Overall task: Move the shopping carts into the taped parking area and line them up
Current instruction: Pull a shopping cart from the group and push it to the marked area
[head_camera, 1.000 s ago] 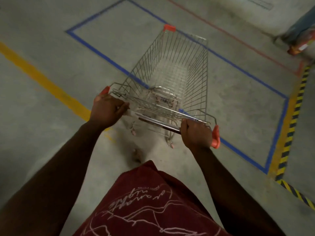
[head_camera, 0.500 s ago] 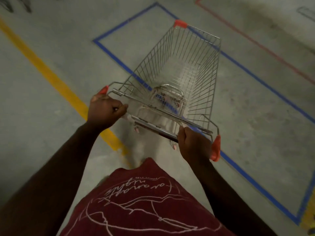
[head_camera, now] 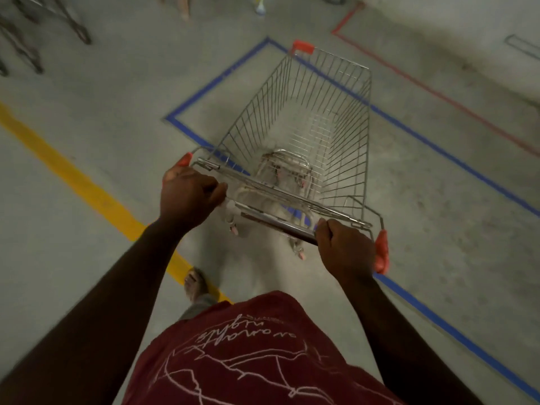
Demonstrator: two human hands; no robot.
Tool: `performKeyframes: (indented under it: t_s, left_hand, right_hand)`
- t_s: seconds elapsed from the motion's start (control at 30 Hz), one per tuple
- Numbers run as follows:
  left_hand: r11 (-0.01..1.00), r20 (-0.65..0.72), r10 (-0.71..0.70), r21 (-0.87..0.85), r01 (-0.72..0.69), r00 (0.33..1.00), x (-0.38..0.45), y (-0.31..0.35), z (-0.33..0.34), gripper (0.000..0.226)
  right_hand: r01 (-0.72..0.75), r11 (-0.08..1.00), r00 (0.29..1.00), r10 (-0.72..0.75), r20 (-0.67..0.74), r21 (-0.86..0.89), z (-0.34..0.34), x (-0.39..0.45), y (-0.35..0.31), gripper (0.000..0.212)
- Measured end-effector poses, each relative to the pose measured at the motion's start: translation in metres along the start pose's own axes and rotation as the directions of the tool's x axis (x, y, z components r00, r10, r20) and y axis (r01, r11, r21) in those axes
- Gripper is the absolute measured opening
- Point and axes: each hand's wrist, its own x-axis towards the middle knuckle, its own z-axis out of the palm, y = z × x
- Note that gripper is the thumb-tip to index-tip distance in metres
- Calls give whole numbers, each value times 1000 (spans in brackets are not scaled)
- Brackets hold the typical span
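An empty wire shopping cart (head_camera: 309, 121) with orange corner caps stands straight ahead of me. Its basket lies over the near blue tape line, with its front end inside the blue taped rectangle (head_camera: 216, 80) on the concrete floor. My left hand (head_camera: 187, 197) grips the left end of the cart's handle bar. My right hand (head_camera: 344, 247) grips the right end of the bar, beside the orange end cap. The cart's rear wheels show blurred under the handle.
A yellow floor stripe (head_camera: 79, 182) runs diagonally on the left, under my foot (head_camera: 195, 283). A red tape outline (head_camera: 432, 92) lies beyond the blue one on the right. Dark cart frames (head_camera: 26, 33) stand at the top left. Someone's feet (head_camera: 184, 7) show at the top edge.
The cart and I have swung round to the left. The blue rectangle's far left corner has shifted toward the middle of the view, and the cart's front now reaches deeper into it.
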Motion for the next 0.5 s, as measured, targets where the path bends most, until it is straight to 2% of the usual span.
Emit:
performKeyframes:
  t_s: [0.2,0.33,0.5]
  left_hand:
    - [997,82,1,-71,4,997,85,-114,3,46]
    - [997,117,41,-66,-34,992,141,-175,19,49]
    - [992,54,106,-71,-103,993,227,-235,47,47]
  right_hand:
    - [-6,999,999,4,49,53,14,67,-105,47]
    - [3,1000,999,-3,-36,0,20,115,-160,41]
    - [7,997,985,-20,-169,-72,37,195,-203,48]
